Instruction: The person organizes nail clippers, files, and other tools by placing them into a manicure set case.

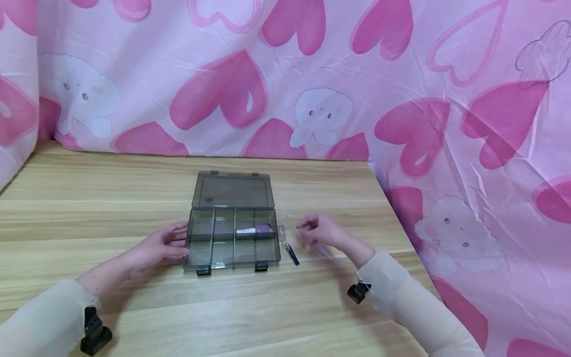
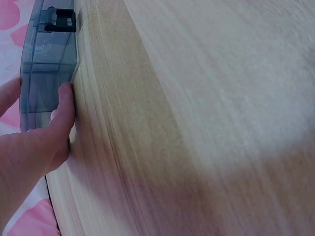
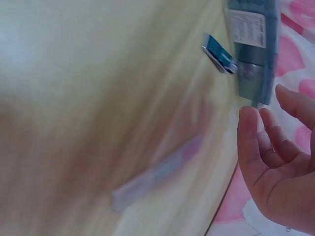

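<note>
A smoky clear plastic organizer box (image 1: pixel 223 248) lies with its lid (image 1: pixel 234 191) folded back. My left hand (image 1: pixel 153 248) rests against its left wall; in the left wrist view the thumb (image 2: pixel 64 105) lies along the wall. Inside, in the right-hand compartments, are a purple item (image 1: pixel 264 228) and a white-labelled piece (image 1: pixel 245 230). My right hand (image 1: pixel 321 229) hovers to the right of the box, fingers loosely bent with nothing between them. Below it lies a narrow pale strip with a pink end (image 3: pixel 157 174), blurred. A dark nail clipper (image 1: pixel 292 254) lies beside the box.
A small clear plastic piece (image 1: pixel 282 233) lies by the box's right wall. Two black latches (image 1: pixel 261 266) stick out at the box's front. The wooden table (image 1: pixel 214 317) meets a pink heart-patterned cloth (image 1: pixel 218 94) at the back and right.
</note>
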A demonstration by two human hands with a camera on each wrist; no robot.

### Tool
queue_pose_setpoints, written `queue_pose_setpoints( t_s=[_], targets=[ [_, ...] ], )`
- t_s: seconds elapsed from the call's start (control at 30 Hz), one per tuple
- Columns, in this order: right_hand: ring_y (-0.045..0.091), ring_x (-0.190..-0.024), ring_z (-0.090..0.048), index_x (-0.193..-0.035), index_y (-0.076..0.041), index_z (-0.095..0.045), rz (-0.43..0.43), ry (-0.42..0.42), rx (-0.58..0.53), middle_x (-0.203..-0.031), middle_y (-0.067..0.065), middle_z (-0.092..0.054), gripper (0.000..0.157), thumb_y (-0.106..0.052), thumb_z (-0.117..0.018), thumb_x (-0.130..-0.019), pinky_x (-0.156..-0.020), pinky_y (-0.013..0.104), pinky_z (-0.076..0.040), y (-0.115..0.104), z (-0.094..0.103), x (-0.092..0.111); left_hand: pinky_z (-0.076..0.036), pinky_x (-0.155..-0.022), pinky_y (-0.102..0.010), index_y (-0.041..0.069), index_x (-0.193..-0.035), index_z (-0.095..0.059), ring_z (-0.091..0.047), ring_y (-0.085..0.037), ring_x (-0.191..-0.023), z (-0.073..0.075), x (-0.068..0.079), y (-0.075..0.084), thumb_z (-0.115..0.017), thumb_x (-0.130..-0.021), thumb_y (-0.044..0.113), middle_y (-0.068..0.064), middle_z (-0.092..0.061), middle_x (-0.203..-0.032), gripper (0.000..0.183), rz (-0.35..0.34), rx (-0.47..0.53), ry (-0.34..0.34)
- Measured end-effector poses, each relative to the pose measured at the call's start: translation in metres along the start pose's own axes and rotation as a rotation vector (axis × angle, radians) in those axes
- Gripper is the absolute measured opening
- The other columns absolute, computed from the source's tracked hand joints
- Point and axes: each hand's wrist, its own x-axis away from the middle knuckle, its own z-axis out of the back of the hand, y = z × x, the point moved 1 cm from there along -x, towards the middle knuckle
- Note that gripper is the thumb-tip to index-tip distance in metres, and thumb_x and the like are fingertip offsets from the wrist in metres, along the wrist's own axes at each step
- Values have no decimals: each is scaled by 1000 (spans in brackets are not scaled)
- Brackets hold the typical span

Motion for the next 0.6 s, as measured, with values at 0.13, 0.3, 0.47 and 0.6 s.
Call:
queue_pose_setpoints(
  t_s=[0.13,0.3,0.47,0.6],
  targets=[
    [13,-69,-58,-106,7,-62,-11,-10,15,-83,8,-64,26,-1,-62,-81,-63,31,-57,9,-9,3,-52,-95,-38,-6,-147,0,-29,-49,-132,0,0,0,-59,-87,5,-38,-13,-147,85,-1,0,0],
    [9,-68,-56,-103,7,-63,-73,-10,-29,-81,5,-63,26,-1,-65,-79,-60,26,-56,14,-22,4,-52,-96,-37,-7,-146,0,-28,-50,-133,0,0,0,-58,-86,4,-39,-13,-146,85,-8,12,4],
    [8,-65,-54,-99,5,-65,-96,11,-5,-78,3,-61,26,-6,-72,-76,-57,23,-55,14,-32,0,-52,-96,-37,-7,-147,0,-28,-50,-133,-1,1,1,-58,-87,4,-39,-13,-147,84,-14,13,0],
    [8,-63,-54,-95,3,-66,-80,12,28,-75,2,-61,26,-7,-75,-73,-54,21,-55,9,-40,-3,-52,-96,-38,-7,-147,0,-29,-49,-132,-1,1,1,-58,-87,4,-39,-14,-146,84,-13,9,1]
  ],
)
